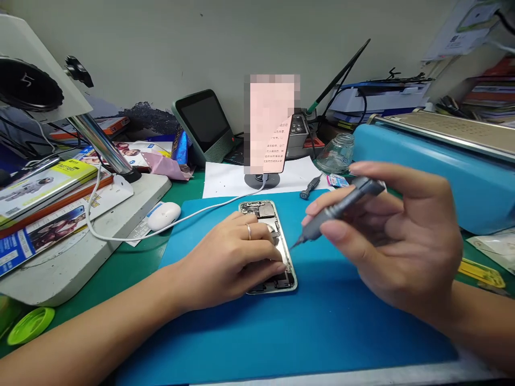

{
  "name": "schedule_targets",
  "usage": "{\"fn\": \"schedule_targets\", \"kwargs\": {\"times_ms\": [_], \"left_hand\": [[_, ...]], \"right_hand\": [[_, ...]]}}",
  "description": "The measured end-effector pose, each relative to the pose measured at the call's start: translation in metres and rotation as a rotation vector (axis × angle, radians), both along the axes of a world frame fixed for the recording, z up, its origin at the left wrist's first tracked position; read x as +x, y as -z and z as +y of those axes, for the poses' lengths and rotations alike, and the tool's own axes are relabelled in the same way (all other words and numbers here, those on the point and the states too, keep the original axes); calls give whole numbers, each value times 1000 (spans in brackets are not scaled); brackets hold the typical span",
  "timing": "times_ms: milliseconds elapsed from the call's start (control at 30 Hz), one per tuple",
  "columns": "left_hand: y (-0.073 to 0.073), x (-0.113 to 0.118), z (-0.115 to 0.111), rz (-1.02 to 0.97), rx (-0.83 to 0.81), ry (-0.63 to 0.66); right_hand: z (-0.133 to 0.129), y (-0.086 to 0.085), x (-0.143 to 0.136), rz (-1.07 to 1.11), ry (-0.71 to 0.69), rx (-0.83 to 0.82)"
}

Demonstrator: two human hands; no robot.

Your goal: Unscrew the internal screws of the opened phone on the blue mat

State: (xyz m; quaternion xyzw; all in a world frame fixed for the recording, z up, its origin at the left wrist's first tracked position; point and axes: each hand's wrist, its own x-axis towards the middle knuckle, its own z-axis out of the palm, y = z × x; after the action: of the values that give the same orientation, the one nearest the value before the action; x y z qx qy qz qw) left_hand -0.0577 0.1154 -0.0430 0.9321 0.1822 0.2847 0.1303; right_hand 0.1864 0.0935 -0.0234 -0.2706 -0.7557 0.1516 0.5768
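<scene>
On the worktop [145, 257], your mat [241, 343] carries the phone [285, 280] near its far edge, under your left hand [233, 252]. Beyond that edge, a sheet [221, 179] bears the screen stand [251, 182]; a jar [337, 153] sits behind, rightward. Left of your mat: a mouse [163, 216], then a base [151, 190] carrying boxes [60, 185]. Right: a machine [390, 166].

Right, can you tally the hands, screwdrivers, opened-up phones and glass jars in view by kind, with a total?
Hands: 2 (left hand, right hand)
Screwdrivers: 2 (held screwdriver, lying screwdriver)
Opened phone: 1
Glass jar: 1
Total: 6
</scene>
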Motion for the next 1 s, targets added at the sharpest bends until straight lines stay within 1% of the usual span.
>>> {"fn": "schedule_targets", "kwargs": {"times_ms": [100, 167, 200, 233, 267, 333, 433, 500, 600, 733, 867, 1000], "left_hand": [[-7, 2, 0, 38, 98, -36], [-17, 13, 1, 109, 185, -48], [-23, 22, 3, 164, 232, -59], [-29, 33, 4, 215, 277, -67], [-34, 46, 7, 263, 322, -88], [-41, 73, 14, 445, 382, -152], [-43, 103, 27, 541, 409, -170], [-41, 112, 33, 591, 433, -168], [-38, 115, 35, 642, 460, -145], [-41, 114, 32, 668, 457, -149], [-46, 110, 32, 646, 428, -190], [-48, 100, 35, 565, 402, -265]], "right_hand": [[16, -6, 8, 98, 144, 107], [29, -8, 16, 121, 179, 231], [36, -7, 20, 138, 195, 255], [42, -6, 24, 149, 200, 236], [47, -4, 27, 178, 203, 250], [55, 0, 32, 201, 255, 198], [62, 4, 36, 216, 302, 193], [64, 5, 38, 244, 326, 180], [64, 3, 40, 245, 351, 110], [65, 3, 42, 233, 343, 82], [66, 4, 42, 247, 335, 72], [69, 4, 43, 268, 336, 39]]}}
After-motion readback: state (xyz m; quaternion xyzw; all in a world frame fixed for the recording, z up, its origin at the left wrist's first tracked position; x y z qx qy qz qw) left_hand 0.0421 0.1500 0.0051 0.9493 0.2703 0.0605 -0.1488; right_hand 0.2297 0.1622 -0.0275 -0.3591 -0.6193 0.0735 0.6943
